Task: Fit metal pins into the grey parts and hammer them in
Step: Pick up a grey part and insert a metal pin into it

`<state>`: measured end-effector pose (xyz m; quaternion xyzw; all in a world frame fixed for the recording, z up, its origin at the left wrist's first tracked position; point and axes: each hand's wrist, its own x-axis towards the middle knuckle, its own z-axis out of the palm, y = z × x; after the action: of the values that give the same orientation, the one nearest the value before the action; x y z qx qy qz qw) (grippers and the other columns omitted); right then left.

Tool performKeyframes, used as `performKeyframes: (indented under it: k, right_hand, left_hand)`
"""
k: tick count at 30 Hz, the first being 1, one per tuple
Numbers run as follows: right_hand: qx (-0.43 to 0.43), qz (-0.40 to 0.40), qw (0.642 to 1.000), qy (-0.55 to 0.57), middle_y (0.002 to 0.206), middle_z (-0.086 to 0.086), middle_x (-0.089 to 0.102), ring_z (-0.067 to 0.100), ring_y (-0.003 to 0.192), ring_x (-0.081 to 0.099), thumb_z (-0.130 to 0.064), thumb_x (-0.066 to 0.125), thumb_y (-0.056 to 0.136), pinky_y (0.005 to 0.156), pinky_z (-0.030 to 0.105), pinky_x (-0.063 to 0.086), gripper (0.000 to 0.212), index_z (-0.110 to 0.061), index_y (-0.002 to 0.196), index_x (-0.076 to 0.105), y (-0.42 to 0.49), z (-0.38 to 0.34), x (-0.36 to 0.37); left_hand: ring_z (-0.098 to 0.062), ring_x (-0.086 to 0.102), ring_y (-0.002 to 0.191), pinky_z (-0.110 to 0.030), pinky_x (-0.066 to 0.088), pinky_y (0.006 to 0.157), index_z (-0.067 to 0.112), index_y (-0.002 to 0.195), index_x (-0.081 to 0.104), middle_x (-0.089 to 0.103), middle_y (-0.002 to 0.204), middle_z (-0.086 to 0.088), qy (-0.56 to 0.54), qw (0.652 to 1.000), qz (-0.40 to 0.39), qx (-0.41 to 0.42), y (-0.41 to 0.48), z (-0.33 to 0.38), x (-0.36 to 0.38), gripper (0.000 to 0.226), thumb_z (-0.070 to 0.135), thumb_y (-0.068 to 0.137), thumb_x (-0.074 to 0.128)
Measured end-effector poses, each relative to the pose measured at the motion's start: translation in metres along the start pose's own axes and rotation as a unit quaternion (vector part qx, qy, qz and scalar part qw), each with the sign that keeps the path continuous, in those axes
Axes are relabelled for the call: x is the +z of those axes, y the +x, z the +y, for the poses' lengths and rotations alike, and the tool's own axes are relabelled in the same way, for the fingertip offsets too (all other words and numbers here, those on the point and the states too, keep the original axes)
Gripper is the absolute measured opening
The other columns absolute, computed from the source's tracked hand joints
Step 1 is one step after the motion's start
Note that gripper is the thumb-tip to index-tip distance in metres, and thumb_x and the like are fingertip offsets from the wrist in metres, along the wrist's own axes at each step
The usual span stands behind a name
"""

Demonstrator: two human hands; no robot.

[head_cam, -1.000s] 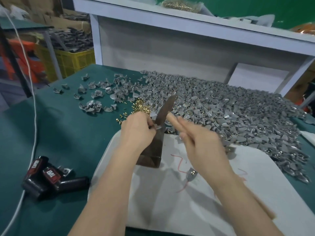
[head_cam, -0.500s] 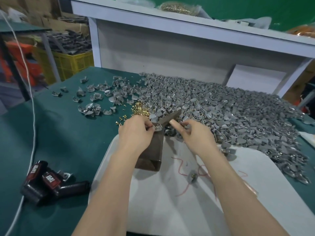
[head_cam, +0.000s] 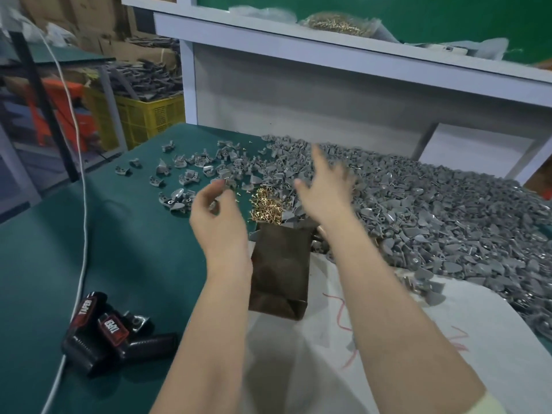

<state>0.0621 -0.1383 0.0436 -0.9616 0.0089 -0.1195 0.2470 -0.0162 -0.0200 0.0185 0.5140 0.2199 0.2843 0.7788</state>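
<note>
Head view: empty left hand [head_cam: 218, 216] curled, blurred right hand [head_cam: 325, 189] spread above matte grey parts [head_cam: 433, 216], shiny brass pins [head_cam: 265, 206], "TAFEN"-labelled tool [head_cam: 98, 330].

At your lower left, on the green tabletop, lie the black, handle-shaped tools with red label panels [head_cam: 98, 330]. The upper red panel [head_cam: 86, 306] carries white capitals that look like "TAPEN", though blur leaves the spelling uncertain. You cannot make out the lettering on the second red panel [head_cam: 113, 326], which sits reversed.

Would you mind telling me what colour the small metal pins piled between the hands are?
Shiny gold, brass-like; the small metal pins show best in the head view.
</note>
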Motion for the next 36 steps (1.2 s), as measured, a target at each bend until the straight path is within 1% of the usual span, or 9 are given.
performKeyframes:
  k: [2, 5, 8, 13, 16, 21, 29, 33, 36]
  right_hand:
    - [-0.127, -0.07, 0.989, 0.023, 0.14, 0.012, 0.047, 0.026, 0.118, 0.052, -0.022, 0.051, 0.095, 0.101, 0.037, 0.041, 0.05, -0.032, 0.142, 0.038, -0.001, -0.03, 0.028]
    - [-0.228, -0.17, 0.958, -0.026, 0.133, 0.005, 0.056, 0.02, 0.108, 0.057, -0.006, 0.049, 0.093, 0.094, 0.032, 0.046, 0.041, -0.024, 0.129, 0.056, -0.001, -0.07, 0.068]
    - [-0.247, -0.207, 0.939, -0.12, 0.138, 0.011, 0.048, 0.03, 0.119, 0.052, -0.004, 0.05, 0.09, 0.093, 0.036, 0.045, 0.044, -0.022, 0.129, 0.056, 0.001, -0.091, 0.096]
    - [-0.221, -0.178, 0.951, -0.124, 0.126, 0.017, 0.051, 0.033, 0.107, 0.055, -0.007, 0.049, 0.09, 0.079, 0.031, 0.042, 0.025, -0.005, 0.113, 0.058, 0.004, -0.088, 0.114]
    - [-0.167, -0.154, 0.973, -0.028, 0.115, 0.013, 0.061, 0.029, 0.102, 0.058, -0.01, 0.055, 0.09, 0.075, 0.028, 0.043, 0.022, -0.006, 0.111, 0.057, 0.008, -0.085, 0.103]
    - [-0.109, -0.147, 0.964, 0.194, 0.092, 0.007, 0.067, 0.023, 0.09, 0.063, -0.016, 0.062, 0.088, 0.083, 0.036, 0.051, 0.006, -0.016, 0.083, 0.058, 0.002, -0.07, 0.039]
    - [-0.089, -0.155, 0.919, 0.352, 0.067, 0.0, 0.067, 0.005, 0.057, 0.061, -0.018, 0.064, 0.089, 0.058, 0.018, 0.05, 0.011, -0.013, 0.079, 0.065, -0.034, -0.026, -0.026]
    - [-0.072, -0.155, 0.893, 0.417, 0.077, 0.001, 0.069, 0.013, 0.071, 0.064, -0.021, 0.058, 0.093, 0.07, 0.024, 0.054, 0.013, -0.009, 0.094, 0.065, -0.035, -0.017, -0.027]
    - [-0.092, -0.108, 0.964, 0.226, 0.093, -0.002, 0.07, 0.013, 0.085, 0.064, -0.023, 0.063, 0.089, 0.079, 0.026, 0.05, 0.012, -0.014, 0.094, 0.067, -0.028, -0.02, -0.01]
  left_hand:
    - [-0.002, 0.056, 0.093, -0.016, 0.045, 0.08, 0.028, 0.095, 0.057, 0.059, 0.107, 0.007, -0.074, 0.994, 0.067, -0.046, 0.008, -0.001, -0.005, 0.023, 0.009, 0.093, 0.044]
    - [-0.008, 0.056, 0.107, -0.026, 0.044, 0.094, 0.026, 0.097, 0.054, 0.06, 0.116, 0.001, -0.117, 0.982, 0.127, -0.071, 0.014, -0.003, -0.01, 0.021, 0.009, 0.094, 0.041]
    - [0.004, 0.056, 0.085, -0.009, 0.046, 0.064, 0.023, 0.106, 0.052, 0.058, 0.112, 0.003, -0.147, 0.975, 0.144, -0.078, 0.016, -0.004, -0.01, 0.02, 0.009, 0.095, 0.042]
    - [-0.01, 0.053, 0.084, -0.021, 0.046, 0.074, 0.028, 0.102, 0.052, 0.056, 0.103, 0.003, -0.125, 0.978, 0.141, -0.092, 0.016, -0.008, -0.009, 0.02, 0.012, 0.093, 0.043]
    - [-0.002, 0.05, 0.075, -0.003, 0.039, 0.052, 0.025, 0.105, 0.052, 0.054, 0.096, 0.007, -0.122, 0.98, 0.138, -0.079, 0.016, -0.008, -0.007, 0.022, 0.009, 0.093, 0.043]
    - [0.018, 0.053, 0.066, 0.003, 0.035, 0.049, 0.028, 0.109, 0.058, 0.058, 0.105, 0.014, -0.083, 0.995, 0.041, -0.033, 0.009, -0.007, -0.002, 0.03, 0.005, 0.093, 0.048]
    - [-0.005, 0.065, 0.098, -0.019, 0.05, 0.086, 0.027, 0.1, 0.067, 0.071, 0.103, 0.006, 0.053, 0.978, -0.193, 0.05, -0.008, 0.0, 0.006, 0.02, 0.01, 0.091, 0.06]
    - [-0.01, 0.066, 0.098, -0.023, 0.051, 0.088, 0.016, 0.101, 0.068, 0.071, 0.1, 0.001, 0.035, 0.99, -0.126, 0.044, -0.003, -0.002, 0.002, 0.013, 0.012, 0.09, 0.063]
    - [-0.007, 0.066, 0.086, -0.012, 0.051, 0.072, 0.017, 0.089, 0.064, 0.067, 0.09, 0.002, -0.093, 0.995, -0.025, 0.018, 0.006, 0.002, -0.007, 0.009, 0.008, 0.089, 0.063]
